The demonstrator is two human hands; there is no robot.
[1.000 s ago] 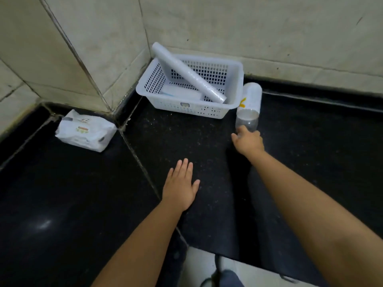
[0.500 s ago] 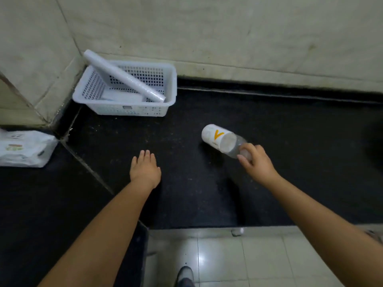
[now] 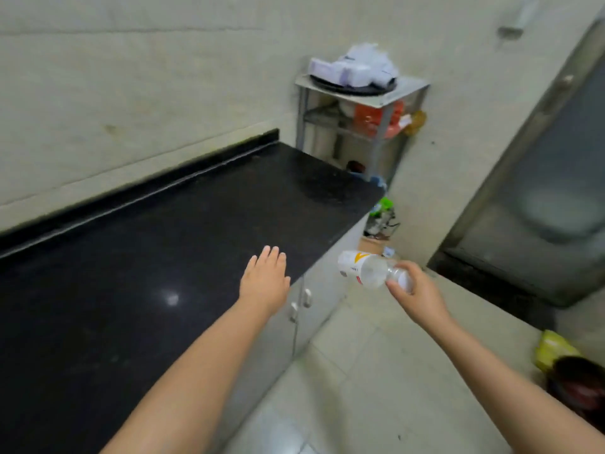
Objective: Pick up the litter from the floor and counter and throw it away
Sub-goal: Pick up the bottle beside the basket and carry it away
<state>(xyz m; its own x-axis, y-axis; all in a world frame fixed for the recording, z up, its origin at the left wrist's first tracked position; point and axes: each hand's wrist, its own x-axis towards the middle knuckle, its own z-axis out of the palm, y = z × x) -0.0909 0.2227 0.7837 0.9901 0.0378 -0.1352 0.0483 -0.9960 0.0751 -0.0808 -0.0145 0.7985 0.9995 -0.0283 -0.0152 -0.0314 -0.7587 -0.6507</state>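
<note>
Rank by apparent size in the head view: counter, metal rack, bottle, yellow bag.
1. Counter
2. Metal rack
3. Bottle in the right hand and the yellow bag look alike; the nearer bag is partly hidden.

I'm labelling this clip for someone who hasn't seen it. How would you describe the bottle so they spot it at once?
Start at the black counter and go just past its front edge, above the pale floor tiles. There the right hand grips the plastic bottle by its neck, lying sideways. It is clear, with a white label bearing an orange mark.

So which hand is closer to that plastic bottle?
Right. The right hand holds the plastic bottle by its neck; the left hand lies flat on the counter, apart from it.
</note>
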